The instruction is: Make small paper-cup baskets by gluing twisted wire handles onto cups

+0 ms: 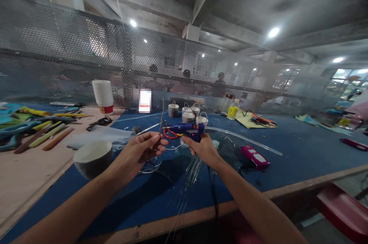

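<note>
Two grips: person's left hand (145, 146) pinching thin rod (163, 112), right hand (204, 147) round glue gun (188, 129). Small cups (188, 117) at gun's 12 o'clock.

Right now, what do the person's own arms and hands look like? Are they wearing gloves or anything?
No gloves: the left hand and right hand are both bare, with slim fingers. The left forearm and right forearm are bare too, with no sleeves in the picture. I see no watch or bracelet. Fingernail details are too small to tell.
</note>
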`<state>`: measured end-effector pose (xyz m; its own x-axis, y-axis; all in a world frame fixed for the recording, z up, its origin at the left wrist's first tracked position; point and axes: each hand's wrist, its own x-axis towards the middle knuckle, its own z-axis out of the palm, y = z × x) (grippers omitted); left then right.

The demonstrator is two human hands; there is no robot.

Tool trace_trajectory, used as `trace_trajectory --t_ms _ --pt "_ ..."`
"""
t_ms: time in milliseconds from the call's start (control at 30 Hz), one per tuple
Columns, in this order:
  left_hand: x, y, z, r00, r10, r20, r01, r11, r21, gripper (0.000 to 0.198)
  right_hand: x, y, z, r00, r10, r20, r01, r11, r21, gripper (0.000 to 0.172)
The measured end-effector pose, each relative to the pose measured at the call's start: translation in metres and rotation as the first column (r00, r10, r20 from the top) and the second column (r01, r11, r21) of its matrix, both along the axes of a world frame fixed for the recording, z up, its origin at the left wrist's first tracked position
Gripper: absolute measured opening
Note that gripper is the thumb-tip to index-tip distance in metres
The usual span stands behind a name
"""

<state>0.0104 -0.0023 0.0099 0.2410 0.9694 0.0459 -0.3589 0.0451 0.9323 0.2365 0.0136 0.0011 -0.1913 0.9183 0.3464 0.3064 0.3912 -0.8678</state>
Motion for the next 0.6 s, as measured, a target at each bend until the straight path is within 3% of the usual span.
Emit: trace_trajectory --t_ms 267,600 --pt "0.0002 0.0005 -0.0007 1.000 -0.009 0.019 0.009 1.000 -0.013 0.004 -0.0042 -0.0069 0.0069 0.997 0.059 -0.058 -0.060 0.998 -0.003 0.031" --pt "-0.0011 0.0010 -0.0034 0.997 -0.058 0.054 0.058 0.998 0.003 0.004 -0.0007 0.0000 0.0013 1.000 0.004 -0.011 -0.004 1.000 -0.005 0.037"
